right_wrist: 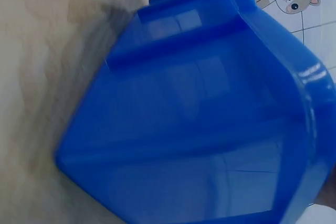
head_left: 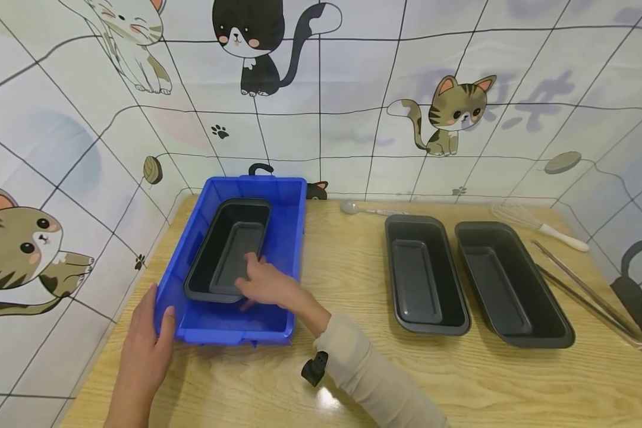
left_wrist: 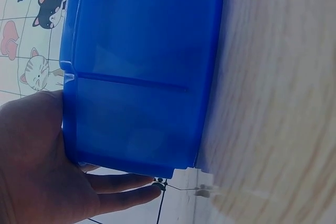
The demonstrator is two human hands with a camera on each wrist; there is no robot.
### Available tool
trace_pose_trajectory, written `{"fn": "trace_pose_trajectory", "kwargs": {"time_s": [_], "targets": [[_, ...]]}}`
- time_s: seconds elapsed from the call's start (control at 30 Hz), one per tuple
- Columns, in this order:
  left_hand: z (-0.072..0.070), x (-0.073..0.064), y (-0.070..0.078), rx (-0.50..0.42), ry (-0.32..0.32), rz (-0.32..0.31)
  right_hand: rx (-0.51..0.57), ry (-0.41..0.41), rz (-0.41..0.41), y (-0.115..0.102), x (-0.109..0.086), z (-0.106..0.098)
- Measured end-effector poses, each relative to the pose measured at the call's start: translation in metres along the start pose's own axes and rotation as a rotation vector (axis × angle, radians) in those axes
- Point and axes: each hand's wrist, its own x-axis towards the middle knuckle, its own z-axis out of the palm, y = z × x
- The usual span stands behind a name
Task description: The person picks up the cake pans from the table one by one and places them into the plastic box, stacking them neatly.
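Blue bin (head_left: 219, 336), woodgrain table (head_left: 348, 273), patterned wall (head_left: 353, 134); left hand (head_left: 147, 342) pinching bin, right hand (head_left: 267, 282) spread.

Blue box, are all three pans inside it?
No, one pan sits in the blue box; the other two rest on the table.

gap beside inner pan (head_left: 230, 246), bin walls (head_left: 214, 336) around

Three dark loaf pans (head_left: 417, 279), one left and two right, one blue bin (head_left: 286, 238) at left, one spoon (head_left: 374, 211) at the far side, one whisk (head_left: 540, 227) far right, one pair of tongs (head_left: 588, 290) at right, two hands (head_left: 147, 342)
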Motion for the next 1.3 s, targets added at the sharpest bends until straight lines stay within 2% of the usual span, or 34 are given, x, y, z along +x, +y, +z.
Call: {"fn": "trace_pose_trajectory", "kwargs": {"time_s": [0.1, 0.2, 0.3, 0.37, 0.43, 0.53, 0.57, 0.77, 0.87, 0.93, 1.03, 1.17, 1.3], "targets": [[0.0, 0.0, 0.0, -0.006, -0.006, 0.002, -0.159, 0.06, -0.032, -0.005, -0.003, -0.008], [0.0, -0.001, 0.0, -0.01, -0.006, 0.001, -0.303, 0.155, -0.11, -0.013, -0.02, -0.024], [0.001, -0.001, -0.001, -0.01, -0.003, 0.005, -0.363, 0.216, -0.211, -0.013, -0.051, -0.05], [0.001, -0.001, -0.001, -0.015, 0.001, 0.012, -0.373, 0.246, -0.275, -0.001, -0.077, -0.07], [0.002, -0.001, -0.002, -0.016, 0.003, 0.018, -0.36, 0.262, -0.283, 0.017, -0.106, -0.09], [0.003, 0.0, -0.003, -0.021, 0.002, 0.02, -0.367, 0.317, -0.234, 0.052, -0.154, -0.116], [0.003, 0.0, -0.003, -0.026, 0.01, 0.027, -0.37, 0.34, -0.195, 0.063, -0.169, -0.122], [0.002, 0.0, -0.004, -0.065, 0.041, 0.079, -0.43, 0.51, 0.096, 0.129, -0.248, -0.145], [0.001, 0.001, -0.003, -0.067, 0.025, 0.081, -0.445, 0.515, 0.24, 0.156, -0.276, -0.146], [0.0, 0.002, -0.002, -0.058, 0.01, 0.071, -0.408, 0.476, 0.305, 0.169, -0.287, -0.143], [0.0, 0.002, -0.002, -0.052, 0.006, 0.064, -0.278, 0.414, 0.35, 0.182, -0.292, -0.135], [-0.001, 0.001, -0.003, -0.051, 0.0, 0.054, -0.044, 0.419, 0.292, 0.201, -0.284, -0.12], [-0.002, -0.001, -0.004, -0.052, -0.005, 0.04, 0.109, 0.467, 0.186, 0.218, -0.268, -0.106]]}}
